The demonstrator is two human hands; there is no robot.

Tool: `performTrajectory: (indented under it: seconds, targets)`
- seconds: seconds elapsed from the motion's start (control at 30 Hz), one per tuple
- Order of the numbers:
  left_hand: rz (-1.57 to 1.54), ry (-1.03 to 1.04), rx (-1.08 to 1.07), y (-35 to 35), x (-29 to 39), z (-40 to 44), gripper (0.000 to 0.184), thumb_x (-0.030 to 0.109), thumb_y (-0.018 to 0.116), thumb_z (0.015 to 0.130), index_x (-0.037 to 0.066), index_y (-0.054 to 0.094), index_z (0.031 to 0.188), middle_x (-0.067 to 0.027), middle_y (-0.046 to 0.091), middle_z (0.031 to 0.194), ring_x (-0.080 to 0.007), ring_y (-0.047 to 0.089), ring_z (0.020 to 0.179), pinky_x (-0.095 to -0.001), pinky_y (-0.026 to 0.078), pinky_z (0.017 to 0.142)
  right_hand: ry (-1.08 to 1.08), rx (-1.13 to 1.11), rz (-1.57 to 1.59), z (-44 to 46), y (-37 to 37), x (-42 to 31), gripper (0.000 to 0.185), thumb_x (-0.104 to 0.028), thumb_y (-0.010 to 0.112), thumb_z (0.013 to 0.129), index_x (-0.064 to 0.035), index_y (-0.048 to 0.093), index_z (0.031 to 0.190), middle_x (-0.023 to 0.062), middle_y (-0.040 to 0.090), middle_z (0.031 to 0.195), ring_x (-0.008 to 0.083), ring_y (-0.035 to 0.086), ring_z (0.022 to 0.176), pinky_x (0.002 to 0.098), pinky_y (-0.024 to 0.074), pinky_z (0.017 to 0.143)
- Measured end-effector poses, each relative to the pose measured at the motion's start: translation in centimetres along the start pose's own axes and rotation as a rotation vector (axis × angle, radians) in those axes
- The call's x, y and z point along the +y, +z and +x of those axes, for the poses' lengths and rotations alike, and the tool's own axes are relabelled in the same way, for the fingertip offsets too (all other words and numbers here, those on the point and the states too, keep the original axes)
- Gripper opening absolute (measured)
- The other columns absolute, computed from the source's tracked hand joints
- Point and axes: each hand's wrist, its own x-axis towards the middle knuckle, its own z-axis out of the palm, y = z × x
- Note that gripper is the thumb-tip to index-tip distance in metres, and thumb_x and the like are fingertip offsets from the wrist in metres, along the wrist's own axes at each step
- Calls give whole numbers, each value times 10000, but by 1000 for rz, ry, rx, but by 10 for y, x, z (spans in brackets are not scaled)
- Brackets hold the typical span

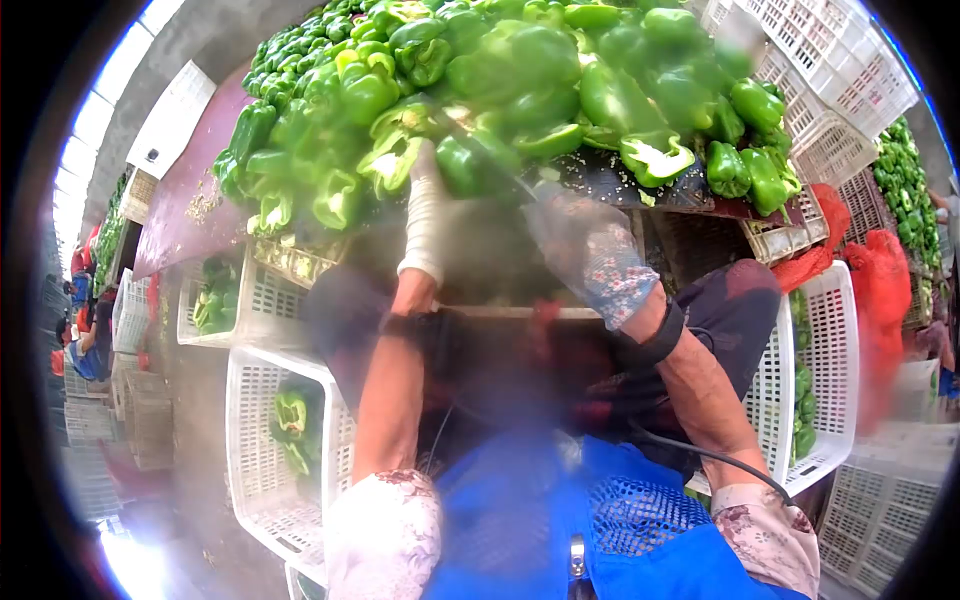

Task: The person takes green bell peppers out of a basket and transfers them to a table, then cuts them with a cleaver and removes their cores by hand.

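My left hand (423,215), in a whitish glove, reaches up to the pile's near edge. Its fingers are closed on a cut green bell pepper (392,160) with pale flesh showing. My right hand (588,245) wears a flowered glove and is held over the near edge of the table. Its fingers look curled, but blur hides what they hold; a thin, smeared streak runs from them toward the peppers. Close to it, on the dark tabletop (690,190), lies an opened bell pepper (657,160) among scattered seeds.
A large heap of green bell peppers (520,60) covers the table. White crates (240,450) with some peppers stand left of my legs, and another crate (835,360) stands right. Red mesh sacks (880,300) and stacked crates (830,50) are farther right. People (90,340) are at far left.
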Motion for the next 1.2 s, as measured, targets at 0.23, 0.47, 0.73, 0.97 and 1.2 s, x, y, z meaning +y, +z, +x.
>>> performTrajectory:
  seconds: [0.23, 0.47, 0.73, 0.97, 1.2]
  targets:
    - [583, 340, 62, -10, -4, 4, 1102, 232, 918, 541, 19, 309, 1435, -165, 473, 1294, -270, 501, 1156, -347, 465, 987, 28, 175, 275, 21, -62, -18, 182, -210, 540, 934, -55, 610, 868, 162, 650, 755, 349, 650, 666, 463, 513, 614]
    - [809, 465, 169, -14, -6, 12, 1160, 280, 919, 492, -17, 308, 1431, -216, 466, 1304, -317, 501, 1179, -366, 444, 1018, -363, 45, -101, 39, 50, 24, 113, -93, 556, 817, -51, 660, 802, 139, 626, 691, 282, 627, 597, 391, 534, 573]
    - [880, 615, 225, -29, -22, 11, 1056, 209, 880, 592, -22, 285, 1434, -219, 437, 1331, -303, 487, 1169, -356, 434, 1016, -470, 250, -170, 17, 32, 31, 49, -92, 562, 792, -83, 603, 816, 67, 560, 711, 189, 570, 558, 330, 455, 481]
    - [463, 501, 89, -62, -50, 39, 981, 25, 780, 763, 237, 188, 1516, -106, 441, 1298, -235, 519, 1032, -334, 491, 900, -144, 159, -320, -1, 39, 29, 125, -108, 529, 874, -24, 612, 916, 124, 647, 829, 211, 635, 559, 370, 503, 482]
    - [696, 935, 532, 7, -21, 34, 614, 186, 764, 846, 62, 436, 1350, -144, 566, 1280, -249, 568, 1096, -389, 520, 909, -71, 358, 51, 42, 10, -15, 164, -200, 575, 822, -54, 642, 794, 110, 605, 725, 251, 596, 565, 427, 464, 487]
